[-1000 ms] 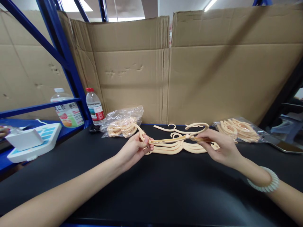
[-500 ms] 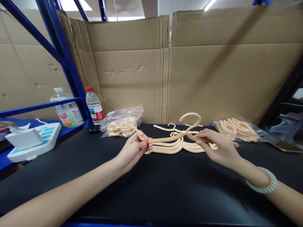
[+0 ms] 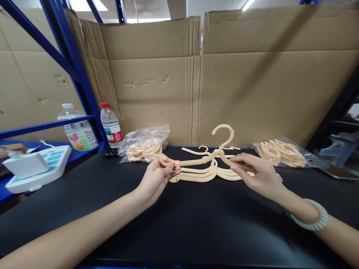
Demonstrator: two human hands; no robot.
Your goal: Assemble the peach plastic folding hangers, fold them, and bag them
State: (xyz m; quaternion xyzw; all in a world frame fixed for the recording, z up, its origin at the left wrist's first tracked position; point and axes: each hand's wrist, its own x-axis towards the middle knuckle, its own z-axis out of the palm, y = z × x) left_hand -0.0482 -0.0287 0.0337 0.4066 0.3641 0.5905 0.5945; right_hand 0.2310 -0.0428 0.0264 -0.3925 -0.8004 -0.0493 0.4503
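Curved hook (image 3: 232, 133) swung upright, left hand (image 3: 155, 178) and right hand (image 3: 260, 175) pinch one smooth hanger (image 3: 198, 161).

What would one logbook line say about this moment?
left hand: holds hanger | right hand: holds its other side | hook: upward | table: more hangers

The hangers (image 3: 196, 162) are cream, the table (image 3: 196, 224) black, the cardboard (image 3: 157, 82) brown, the rack (image 3: 42, 42) blue.

The large bottle (image 3: 79, 133) reads "之茶" (other print too unclear).
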